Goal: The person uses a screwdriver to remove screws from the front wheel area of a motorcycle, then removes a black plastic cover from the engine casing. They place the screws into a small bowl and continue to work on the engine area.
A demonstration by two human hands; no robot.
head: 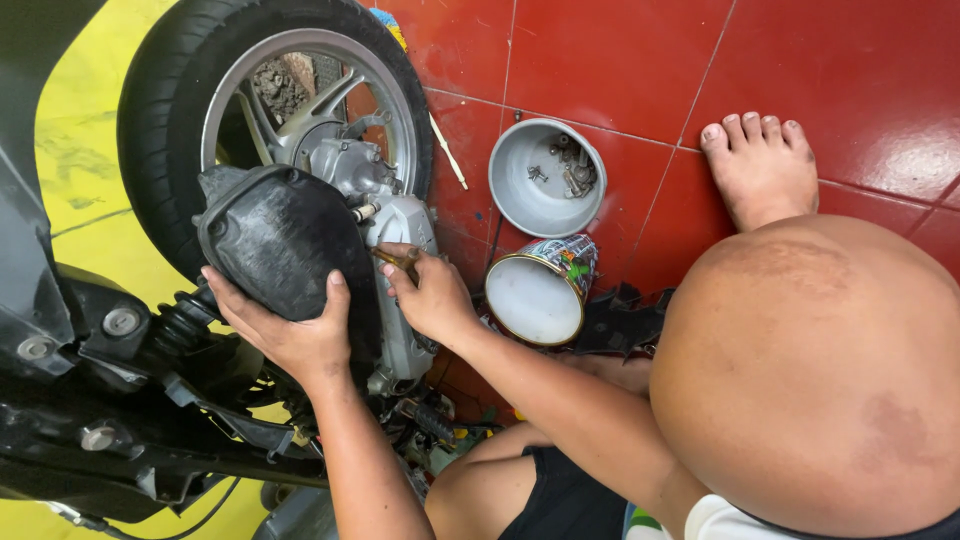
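Squatting at the rear of a scooter on a red tiled floor [800,60]. Notes run left to right.

Black body panel [40,300] with bolts at 9 o'clock in view. Rear wheel [160,110], tyre and silver rim, at 11 o'clock.

Left hand [290,335] sits at 7 o'clock of the black plastic cover [275,245]; grip clasped on the cover's lower edge, thumb over the front face, fingers behind. Cover lies against the silver engine casing [405,225], just below the wheel hub, tilted a little.

Right hand [432,295] at 3 o'clock of the cover, grip pinched round a small brown-handled tool [398,258], probably a screwdriver; its tip is hidden against the casing.

To do this well, as I judge it: keep the left hand steady so the cover does not twist while the tool works; keep the tool square to the fastener; press in before turning so the head does not strip.

Further right: a grey metal bowl [520,190] with loose screws and small parts at 1 o'clock of the right hand, a tin can [540,295] on its side just beside it. Any freed fastener belongs in the bowl. Bare foot [760,165] at far right, knee [810,370] below.
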